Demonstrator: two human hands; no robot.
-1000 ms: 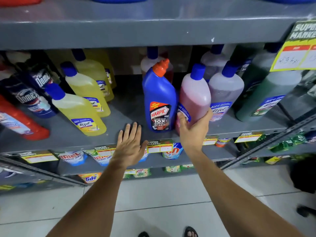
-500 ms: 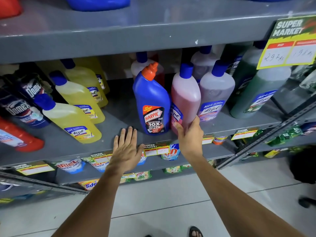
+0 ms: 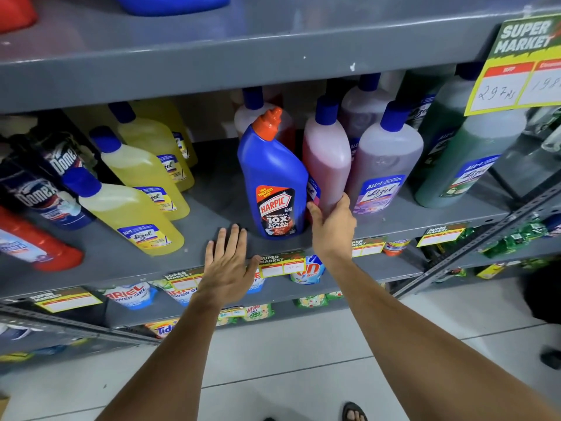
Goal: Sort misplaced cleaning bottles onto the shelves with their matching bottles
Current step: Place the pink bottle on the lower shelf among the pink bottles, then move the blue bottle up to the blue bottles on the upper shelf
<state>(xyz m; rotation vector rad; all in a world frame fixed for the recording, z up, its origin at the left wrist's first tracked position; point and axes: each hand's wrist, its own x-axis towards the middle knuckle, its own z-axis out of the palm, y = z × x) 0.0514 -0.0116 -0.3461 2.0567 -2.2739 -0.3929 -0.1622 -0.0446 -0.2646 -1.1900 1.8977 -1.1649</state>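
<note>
On the grey metal shelf [image 3: 209, 189], the pink plastic bottle with a blue cap [image 3: 326, 159] is gripped at its base by the right hand [image 3: 332, 226], between the blue Harpic bottle [image 3: 273, 177] and 1 lilac bottle [image 3: 385, 165]; the left hand [image 3: 227, 265] is spread flat, empty.

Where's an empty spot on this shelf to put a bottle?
Bare shelf lies between the yellow bottles and the blue Harpic bottle. Right of it, pink, purple and green bottles crowd together.

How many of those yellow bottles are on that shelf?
4 that I can see, in a row running front to back: front, second, third, and the rearmost, mostly hidden. More may sit behind.
</note>
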